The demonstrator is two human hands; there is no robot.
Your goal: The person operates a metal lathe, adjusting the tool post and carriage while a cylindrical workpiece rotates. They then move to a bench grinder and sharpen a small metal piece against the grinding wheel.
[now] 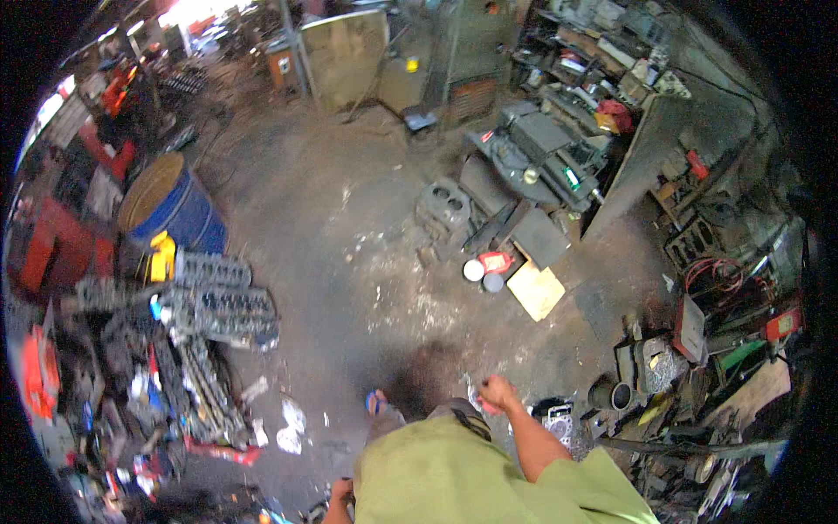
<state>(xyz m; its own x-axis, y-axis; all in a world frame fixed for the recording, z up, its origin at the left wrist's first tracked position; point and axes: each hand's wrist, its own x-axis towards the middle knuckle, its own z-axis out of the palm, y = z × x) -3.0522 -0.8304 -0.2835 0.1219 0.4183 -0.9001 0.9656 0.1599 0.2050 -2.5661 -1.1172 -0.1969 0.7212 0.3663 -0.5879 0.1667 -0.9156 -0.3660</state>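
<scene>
Stained dark workshop floor (323, 253); small pale blurred item (473, 393) beside right hand (498, 392), nearside of flat yellow sheet (537, 290); right fingers curled, hold unclear; probably light, stiff, edge-gripped; left hand (341, 490): cannot tell

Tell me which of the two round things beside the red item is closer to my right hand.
The grey round thing, lower right of the pair, is closer to your right hand; the white one sits farther off, up and left.
</scene>
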